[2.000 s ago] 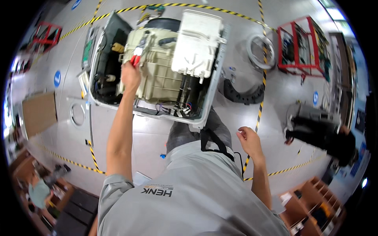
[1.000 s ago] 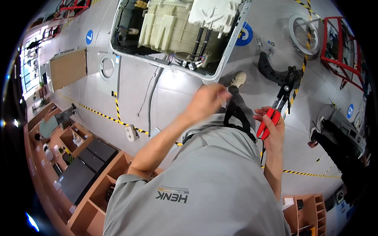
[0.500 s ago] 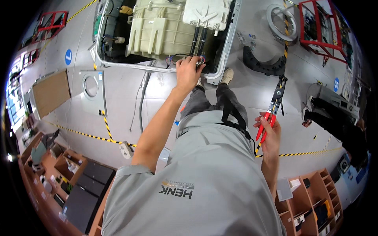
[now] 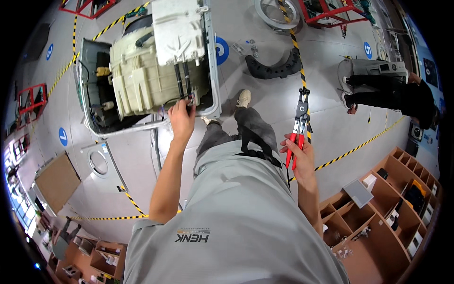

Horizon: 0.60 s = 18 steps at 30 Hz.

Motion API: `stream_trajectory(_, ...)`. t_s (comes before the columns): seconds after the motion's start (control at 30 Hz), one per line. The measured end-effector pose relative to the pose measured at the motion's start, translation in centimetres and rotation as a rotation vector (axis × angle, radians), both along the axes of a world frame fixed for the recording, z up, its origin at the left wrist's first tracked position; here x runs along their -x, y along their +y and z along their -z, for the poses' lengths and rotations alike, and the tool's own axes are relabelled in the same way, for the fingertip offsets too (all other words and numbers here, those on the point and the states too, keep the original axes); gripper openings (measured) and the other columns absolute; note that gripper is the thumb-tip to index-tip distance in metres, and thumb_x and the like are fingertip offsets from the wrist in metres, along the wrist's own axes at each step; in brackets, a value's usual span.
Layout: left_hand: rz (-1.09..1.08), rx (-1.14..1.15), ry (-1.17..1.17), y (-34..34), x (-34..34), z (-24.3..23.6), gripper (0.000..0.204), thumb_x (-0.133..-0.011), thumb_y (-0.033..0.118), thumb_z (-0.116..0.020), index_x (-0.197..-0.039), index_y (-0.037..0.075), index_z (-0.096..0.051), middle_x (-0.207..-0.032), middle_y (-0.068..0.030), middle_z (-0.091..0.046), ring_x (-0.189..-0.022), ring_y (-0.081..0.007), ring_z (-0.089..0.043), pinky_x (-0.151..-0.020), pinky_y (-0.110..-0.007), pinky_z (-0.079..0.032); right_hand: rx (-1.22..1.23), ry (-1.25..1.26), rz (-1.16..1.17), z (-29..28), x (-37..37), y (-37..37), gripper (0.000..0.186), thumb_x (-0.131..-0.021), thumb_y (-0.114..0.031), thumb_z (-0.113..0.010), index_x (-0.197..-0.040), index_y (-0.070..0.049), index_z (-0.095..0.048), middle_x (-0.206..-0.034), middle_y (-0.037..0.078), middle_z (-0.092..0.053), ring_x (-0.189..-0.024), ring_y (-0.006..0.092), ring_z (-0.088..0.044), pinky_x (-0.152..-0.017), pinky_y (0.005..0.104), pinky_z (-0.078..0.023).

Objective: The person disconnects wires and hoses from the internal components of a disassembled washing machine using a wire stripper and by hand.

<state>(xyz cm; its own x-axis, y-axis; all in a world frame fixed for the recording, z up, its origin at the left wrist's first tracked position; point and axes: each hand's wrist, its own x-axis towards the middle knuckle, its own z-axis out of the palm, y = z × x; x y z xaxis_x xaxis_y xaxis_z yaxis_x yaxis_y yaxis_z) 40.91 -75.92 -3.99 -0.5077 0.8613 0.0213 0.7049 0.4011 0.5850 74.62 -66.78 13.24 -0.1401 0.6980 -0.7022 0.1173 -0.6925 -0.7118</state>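
My left hand (image 4: 182,118) reaches to the near rim of an opened washing machine (image 4: 215,71). Its fingers are closed around a small part among thin wires (image 4: 193,98), which the fingertips mostly hide. Just beyond the fingertips, two black rods (image 4: 183,78) run up to a white block (image 4: 177,40) beside the cream-coloured tub (image 4: 137,80). Out to the right, my right hand (image 4: 302,156) grips red-handled pliers (image 4: 299,120) by the handles. The pliers' dark jaws point away from me, over the floor and touching nothing.
A black curved counterweight (image 4: 274,68) and a grey ring (image 4: 279,16) lie on the floor right of the machine. Striped tape (image 4: 295,42) marks the floor. At the right, another person (image 4: 406,90) is beside a machine. Wooden compartments (image 4: 373,236) stand at lower right.
My view has swung, so the washing machine sits further left and lower, with more of it showing. My left hand stays at its wires, and the right still holds the pliers.
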Motion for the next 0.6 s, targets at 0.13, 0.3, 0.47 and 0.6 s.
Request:
stream_trajectory(0.13,-0.036,0.058,-0.13,0.4,0.0,-0.6,0.027,-0.081,0.012,-0.071,-0.105,0.005,-0.061,-0.095,-0.0134,-0.064,-0.093,-0.0341,-0.06,-0.086,-0.043,-0.044,0.012,-0.003,0.067,1.1,-1.7,2.5,0.025,-0.092,-0.011,-0.063,-0.111,0.004,-0.06,-0.091,0.012,-0.065,-0.076,0.0162,-0.062,-0.072,0.0294,-0.052)
stream_trajectory(0.3,-0.15,0.138,-0.371,0.5,1.0,-1.3,0.028,-0.086,0.011,-0.067,-0.112,0.002,-0.065,-0.102,-0.0154,-0.067,-0.095,-0.0329,-0.063,-0.083,-0.037,-0.049,0.102,-0.007,0.024,3.4,-5.1,8.9,0.022,-0.094,-0.01,-0.06,-0.111,0.002,-0.061,-0.091,0.011,-0.065,-0.075,0.0158,-0.062,-0.072,0.0286,-0.052)
stream_trajectory(0.47,-0.14,0.205,-0.379,1.2,2.1,-1.4,0.019,-0.089,0.014,-0.067,-0.103,0.001,-0.069,-0.091,-0.0162,-0.069,-0.077,-0.0255,-0.065,-0.07,-0.033,-0.05,0.106,-0.026,-0.013,4.6,-7.3,15.3,0.023,-0.092,-0.012,-0.064,-0.111,0.0,-0.061,-0.091,0.011,-0.066,-0.074,0.0158,-0.063,-0.07,0.0276,-0.052)
stream_trajectory(0.6,-0.141,0.265,-0.595,0.6,3.8,-0.2,0.021,-0.089,0.016,-0.068,-0.101,-0.001,-0.069,-0.086,-0.0129,-0.068,-0.074,-0.0226,-0.062,-0.069,-0.032,-0.048,0.079,-0.017,-0.015,3.6,-7.4,17.3,0.026,-0.091,-0.014,-0.066,-0.11,0.002,-0.062,-0.09,0.011,-0.066,-0.073,0.0153,-0.063,-0.072,0.0276,-0.051)
